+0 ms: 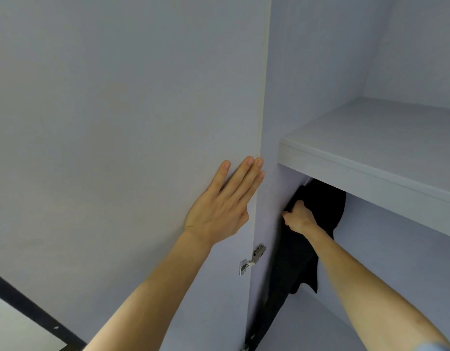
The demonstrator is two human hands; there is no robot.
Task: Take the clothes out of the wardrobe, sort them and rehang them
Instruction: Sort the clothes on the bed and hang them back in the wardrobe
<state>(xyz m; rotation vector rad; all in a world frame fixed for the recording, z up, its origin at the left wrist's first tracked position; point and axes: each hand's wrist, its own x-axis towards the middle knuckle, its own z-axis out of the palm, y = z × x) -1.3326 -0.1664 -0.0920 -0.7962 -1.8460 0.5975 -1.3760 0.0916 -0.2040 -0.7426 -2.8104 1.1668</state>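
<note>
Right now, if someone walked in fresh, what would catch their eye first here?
The black fabric garment stands out most, hanging dark just under the white wooden shelf on the right. The right hand grips it near its top, while the left hand rests flat, fingers straight, on the pale grey wardrobe door to the left.

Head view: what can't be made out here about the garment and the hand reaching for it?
Black garment: its top, and any hanger or rail, are hidden behind the shelf; its type is unclear, as it is all dark.
Right hand: it grips the garment, but the grip itself is hidden behind the back of the hand.
Wardrobe floor: cut off by the bottom edge.
</note>
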